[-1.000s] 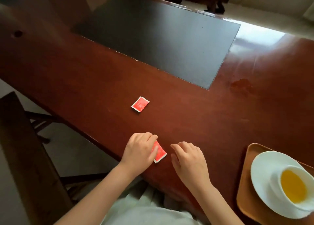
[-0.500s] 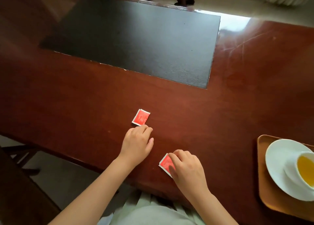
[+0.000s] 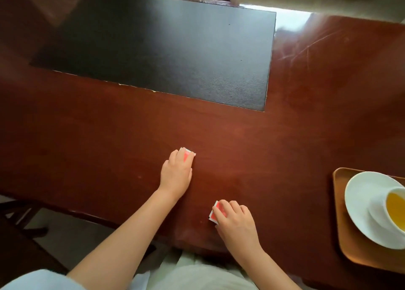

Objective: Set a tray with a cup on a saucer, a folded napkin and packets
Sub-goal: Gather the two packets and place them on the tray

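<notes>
Two red packets with white edges lie on the dark wooden table. My left hand (image 3: 176, 172) rests palm down with its fingertips over the far packet (image 3: 187, 155), which peeks out past the fingers. My right hand (image 3: 234, 218) has its curled fingers on the near packet (image 3: 215, 212), close to the table's front edge, and its left part shows. At the right edge sits a wooden tray (image 3: 341, 230) holding a white saucer (image 3: 363, 204) and a white cup (image 3: 394, 206) of yellow liquid. No napkin is in view.
A large black inlay (image 3: 166, 46) covers the far middle of the table (image 3: 306, 136). A dark chair (image 3: 19, 235) stands at the lower left beyond the table's front edge. Floor shows past the far edge.
My left hand moved forward from the near packet onto the far packet. My right hand took over the near packet. The view shifted left, so the tray sits further right.
</notes>
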A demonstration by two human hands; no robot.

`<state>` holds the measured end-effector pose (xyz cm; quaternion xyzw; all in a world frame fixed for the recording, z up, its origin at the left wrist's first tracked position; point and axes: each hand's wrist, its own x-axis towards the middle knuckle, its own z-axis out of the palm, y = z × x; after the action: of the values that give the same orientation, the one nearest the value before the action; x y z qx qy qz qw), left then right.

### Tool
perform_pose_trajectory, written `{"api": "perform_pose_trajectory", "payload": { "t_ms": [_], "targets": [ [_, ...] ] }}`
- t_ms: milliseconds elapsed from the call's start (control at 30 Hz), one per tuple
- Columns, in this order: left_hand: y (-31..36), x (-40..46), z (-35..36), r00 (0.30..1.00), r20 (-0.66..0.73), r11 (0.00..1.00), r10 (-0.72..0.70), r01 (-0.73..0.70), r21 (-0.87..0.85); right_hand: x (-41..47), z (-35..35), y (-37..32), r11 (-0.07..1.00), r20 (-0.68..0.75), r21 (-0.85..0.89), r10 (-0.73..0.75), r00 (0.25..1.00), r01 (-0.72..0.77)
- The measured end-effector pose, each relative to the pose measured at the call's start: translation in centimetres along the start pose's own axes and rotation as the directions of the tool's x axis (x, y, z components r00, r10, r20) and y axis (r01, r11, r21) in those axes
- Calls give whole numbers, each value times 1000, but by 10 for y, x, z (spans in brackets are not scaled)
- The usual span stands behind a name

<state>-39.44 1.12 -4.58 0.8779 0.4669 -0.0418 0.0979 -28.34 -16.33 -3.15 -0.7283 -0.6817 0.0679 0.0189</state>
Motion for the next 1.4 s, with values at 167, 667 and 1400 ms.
{"api": "perform_pose_trajectory", "payload": {
  "t_ms": [167,667,1400],
  "targets": [
    [3,-29,2,982,-131,982,134,-149,-116,0,2,0,1000,-33,14,1,999,0],
    [-10,-41,-11,943,72,647,-324,276,-710,12,-17,6,902,6,339,281,960,-266],
    [56,-69,-51,899,438,-53,11,438,-897,21,-58,9,-27,313,925,620,720,-379]
  ]
}}
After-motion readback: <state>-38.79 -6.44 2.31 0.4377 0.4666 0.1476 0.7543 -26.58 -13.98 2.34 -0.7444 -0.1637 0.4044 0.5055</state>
